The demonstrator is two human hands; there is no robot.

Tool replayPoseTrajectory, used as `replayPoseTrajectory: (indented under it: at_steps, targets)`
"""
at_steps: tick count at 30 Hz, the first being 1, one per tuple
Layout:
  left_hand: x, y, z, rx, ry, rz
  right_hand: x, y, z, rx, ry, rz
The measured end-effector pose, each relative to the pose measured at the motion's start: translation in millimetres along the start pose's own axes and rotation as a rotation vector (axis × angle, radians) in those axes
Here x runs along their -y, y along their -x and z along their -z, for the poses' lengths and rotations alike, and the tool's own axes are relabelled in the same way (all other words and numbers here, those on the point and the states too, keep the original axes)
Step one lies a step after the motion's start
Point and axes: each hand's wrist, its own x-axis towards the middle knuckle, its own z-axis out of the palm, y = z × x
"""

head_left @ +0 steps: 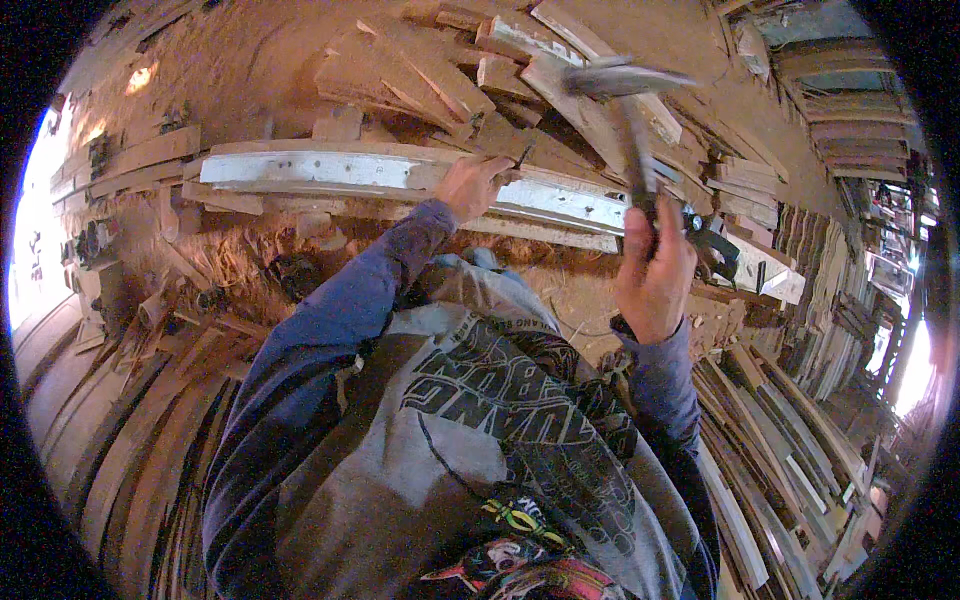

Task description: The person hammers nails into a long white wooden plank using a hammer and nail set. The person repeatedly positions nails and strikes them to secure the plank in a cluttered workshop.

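Observation:
A long wooden beam (320, 170), pale on its upper face and dotted with small dark marks, lies crosswise in front of me. My left hand (472, 188) is closed at the beam's middle. At its fingertips a thin dark spike (523, 156), which looks like a nail, stands tilted over the beam; its lower end is hidden by the fingers. In my right hand (655, 275) is a hammer (633, 150), gripped by the handle and raised above the right part of the beam. The hammer's head is blurred by motion.
Cut boards and offcuts (420, 85) are heaped beyond the beam. A black object (715, 252) sits near the beam's right end, beside a short dark upright piece (760, 277). Long strips of wood (770, 450) lie at the lower right, and more planks (140, 450) at the lower left.

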Motion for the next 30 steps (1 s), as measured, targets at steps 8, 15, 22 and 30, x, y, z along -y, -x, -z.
replayPoseTrajectory:
  at_steps: [8, 15, 22, 30]
  targets:
    - [-16.0, -4.1, 8.5, 0.015, -0.079, 0.054, -1.5, -3.8, 2.0, 0.326, 0.126, -0.102]
    - [-16.4, -5.4, 5.5, 0.080, -0.004, 0.115, -13.5, 1.8, -8.2, 0.389, 0.133, -0.146]
    - [-18.9, -39.3, 2.6, 0.140, -0.063, 0.388, -34.8, 12.2, -8.1, 0.228, -0.074, -0.217]
    - [2.6, -43.7, -0.5, 0.120, -0.052, 0.255, -42.4, 37.4, -8.7, 0.210, -0.103, -0.397]
